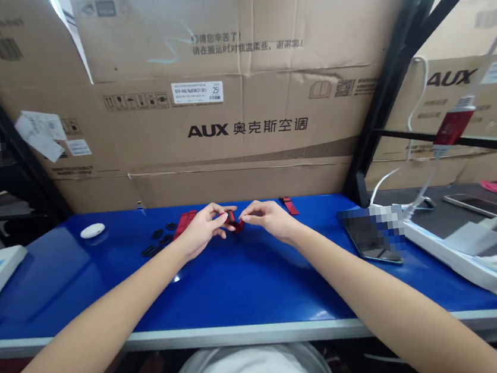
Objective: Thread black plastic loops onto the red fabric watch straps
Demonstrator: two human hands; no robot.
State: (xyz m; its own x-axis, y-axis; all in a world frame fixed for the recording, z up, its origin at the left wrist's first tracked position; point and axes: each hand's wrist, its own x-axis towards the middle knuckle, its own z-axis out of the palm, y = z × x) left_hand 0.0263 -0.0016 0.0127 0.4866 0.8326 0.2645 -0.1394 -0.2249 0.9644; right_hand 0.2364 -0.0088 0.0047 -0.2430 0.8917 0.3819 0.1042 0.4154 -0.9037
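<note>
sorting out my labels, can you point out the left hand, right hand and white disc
Left hand (203, 231): head view, back of the hand
Right hand (272, 218): head view, back of the hand
White disc (92, 230): head view, middle of its top

Blue tabletop: black clips, red straps, white disc, phone.

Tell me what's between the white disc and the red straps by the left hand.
In the head view, several small black pieces lie on the blue table between disc and straps.
</note>
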